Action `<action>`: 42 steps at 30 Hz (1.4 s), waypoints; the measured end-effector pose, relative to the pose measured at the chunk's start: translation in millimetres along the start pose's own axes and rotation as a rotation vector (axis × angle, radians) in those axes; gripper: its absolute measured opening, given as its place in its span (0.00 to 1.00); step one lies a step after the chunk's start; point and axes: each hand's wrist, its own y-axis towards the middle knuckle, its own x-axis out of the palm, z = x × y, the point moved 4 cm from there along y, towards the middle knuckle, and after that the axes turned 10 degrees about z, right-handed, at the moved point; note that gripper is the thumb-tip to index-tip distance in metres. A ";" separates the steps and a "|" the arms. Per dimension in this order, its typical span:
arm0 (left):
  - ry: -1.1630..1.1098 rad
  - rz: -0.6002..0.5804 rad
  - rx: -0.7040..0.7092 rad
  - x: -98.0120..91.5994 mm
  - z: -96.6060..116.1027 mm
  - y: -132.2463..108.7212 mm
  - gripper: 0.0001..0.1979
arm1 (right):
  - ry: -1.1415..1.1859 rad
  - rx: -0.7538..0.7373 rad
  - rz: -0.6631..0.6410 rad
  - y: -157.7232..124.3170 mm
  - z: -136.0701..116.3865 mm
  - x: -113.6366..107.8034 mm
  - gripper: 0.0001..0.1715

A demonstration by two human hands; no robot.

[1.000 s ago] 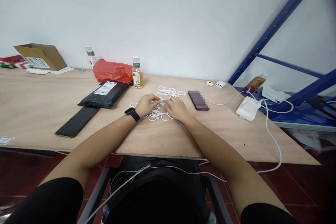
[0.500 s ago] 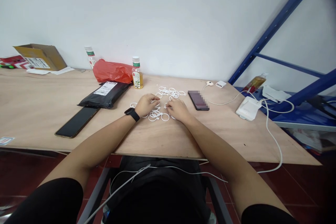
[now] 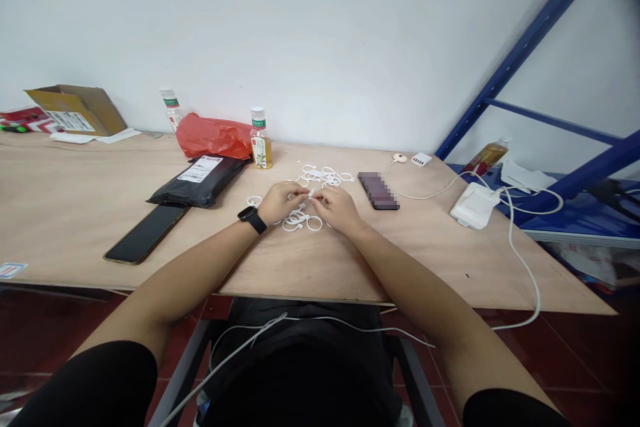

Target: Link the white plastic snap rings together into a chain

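Several white plastic rings (image 3: 327,177) lie scattered on the wooden table (image 3: 75,207), with a closer cluster (image 3: 300,221) just below my hands. My left hand (image 3: 280,201), a black watch on its wrist, and my right hand (image 3: 336,207) meet over the rings. The fingertips of both are pinched together on a small white ring piece (image 3: 312,193) held between them.
A blurred phone (image 3: 379,190) lies right of the rings, a dark phone (image 3: 146,232) and a black parcel (image 3: 200,179) to the left. Behind stand a yellow drink bottle (image 3: 261,139), a red bag (image 3: 213,136) and a cardboard box (image 3: 75,109). A white charger (image 3: 473,205) with cables sits by blue shelving.
Both hands have lifted slightly off the ring pile and come together, fingertips now pinching a white ring piece between them.
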 end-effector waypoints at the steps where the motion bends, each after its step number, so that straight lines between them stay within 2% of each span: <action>1: -0.008 -0.010 0.004 -0.1 1.2 0.0 0.08 | 0.004 -0.001 0.007 -0.1 0.2 -0.1 0.06; 7: -0.036 -0.034 0.034 -0.9 8.8 0.2 0.09 | 0.033 0.053 0.057 0.1 0.4 -3.9 0.05; 10: -0.040 -0.043 0.049 -0.4 10.3 -0.1 0.09 | 0.057 0.087 0.082 0.2 -0.5 -6.0 0.08; 21: -0.006 -0.007 0.088 -0.7 9.8 -0.8 0.09 | 0.107 0.021 0.088 -0.1 -1.1 -5.7 0.08; 37: 0.033 -0.066 0.063 0.2 9.6 -1.5 0.12 | 0.064 0.070 -0.008 -1.3 1.1 -4.2 0.09; 42: 0.017 -0.003 0.051 -0.8 10.9 0.0 0.11 | 0.121 0.120 0.027 -1.5 2.1 -3.5 0.09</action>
